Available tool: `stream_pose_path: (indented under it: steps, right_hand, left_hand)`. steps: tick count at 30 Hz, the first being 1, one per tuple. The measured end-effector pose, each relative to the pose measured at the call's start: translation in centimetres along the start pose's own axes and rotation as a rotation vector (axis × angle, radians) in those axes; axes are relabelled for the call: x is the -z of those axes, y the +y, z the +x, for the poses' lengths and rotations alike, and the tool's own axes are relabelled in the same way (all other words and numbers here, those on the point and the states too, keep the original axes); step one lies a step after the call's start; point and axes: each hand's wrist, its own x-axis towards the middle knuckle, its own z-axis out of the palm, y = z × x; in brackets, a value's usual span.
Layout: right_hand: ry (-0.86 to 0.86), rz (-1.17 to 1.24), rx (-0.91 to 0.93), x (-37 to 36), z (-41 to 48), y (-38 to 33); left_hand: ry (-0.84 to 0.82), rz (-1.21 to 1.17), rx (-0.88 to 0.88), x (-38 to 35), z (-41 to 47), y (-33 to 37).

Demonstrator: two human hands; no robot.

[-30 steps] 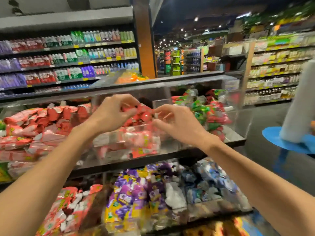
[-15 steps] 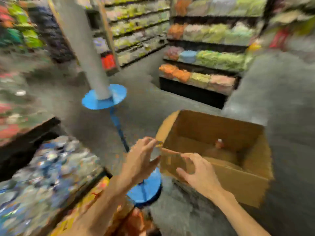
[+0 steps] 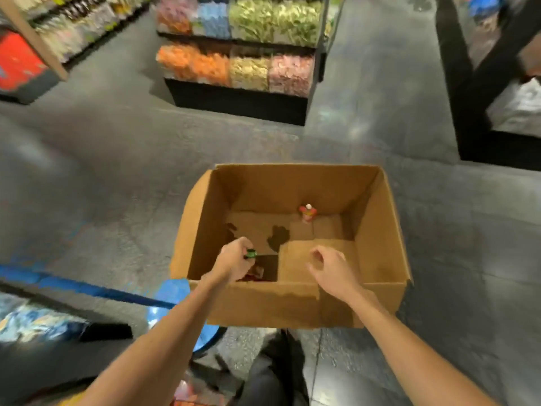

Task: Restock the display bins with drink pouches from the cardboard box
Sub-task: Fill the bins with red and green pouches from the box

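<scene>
An open brown cardboard box (image 3: 377, 230) stands on the grey floor right in front of me. Inside its near left corner, my left hand (image 3: 234, 260) is closed around a drink pouch with a green cap (image 3: 251, 254); the reddish pouch body below the hand is mostly hidden. My right hand (image 3: 332, 266) hovers over the box's inner flap with its fingers apart and nothing in it. One red pouch with a white cap (image 3: 307, 213) stands upright against the far wall of the box.
A display bin with blue-and-white pouches (image 3: 32, 323) lies at the lower left, beside a blue stand (image 3: 175, 294). Across the aisle is a shelf unit of coloured bagged goods (image 3: 243, 63). A dark fixture (image 3: 497, 98) stands at the right. My legs are below the box.
I have turned from the red pouch bin to the box on the floor. Both hands moved down into the box, and my left hand closed on a green-capped pouch.
</scene>
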Motion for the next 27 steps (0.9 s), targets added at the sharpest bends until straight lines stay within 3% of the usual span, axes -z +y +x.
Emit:
stream_pose_path:
  steps: [9, 13, 17, 23, 27]
  right_hand:
    - [-0.257, -0.098, -0.271, -6.0, 14.4, 2.9]
    - [-0.361, -0.140, -0.335, -8.7, 17.4, 4.3]
    - [-0.432, -0.141, -0.381, -10.7, 19.6, 5.2]
    - [-0.438, -0.155, -0.395, -11.8, 24.1, 7.1]
    - [-0.348, -0.171, -0.419, -11.6, 27.0, 8.5]
  left_hand:
    - [-0.416, 0.256, 0.040, -3.1, 14.9, -7.0]
    - [-0.722, 0.236, 0.144, -7.3, 17.5, -10.4]
    - [-0.711, 0.656, -0.064, -10.4, 18.8, -12.4]
    - [-0.797, 0.872, -0.258, -12.3, 20.5, -13.4]
    - [-0.715, 0.878, -0.325, -13.3, 20.8, -13.8]
